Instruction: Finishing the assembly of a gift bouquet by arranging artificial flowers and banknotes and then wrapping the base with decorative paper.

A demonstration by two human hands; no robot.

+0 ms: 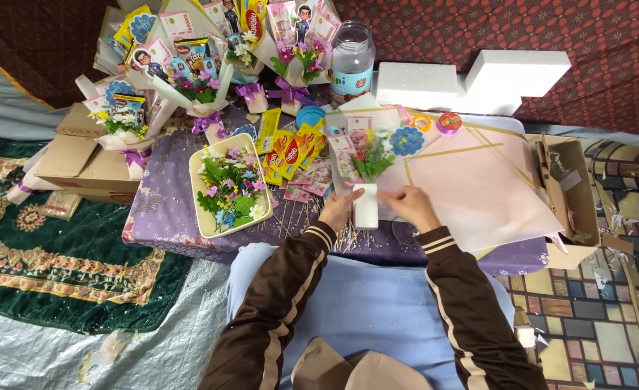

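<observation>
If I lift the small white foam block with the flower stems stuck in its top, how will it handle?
The white foam block probably weighs very little, like the bigger white foam slabs behind. With artificial flowers standing tall above it, it looks top-heavy and apt to tip; the left hand and right hand steady it at either side. Foam likely dents under a hard squeeze.

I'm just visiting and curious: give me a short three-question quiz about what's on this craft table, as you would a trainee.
1. True or false: both hands touch the white foam block.
2. Where does the tray of small flowers lie: on the side of the left hand or of the right hand?
3. What colour is the big paper sheet on the purple table cover?

Key
1. True
2. Left hand
3. Pale pink
</observation>
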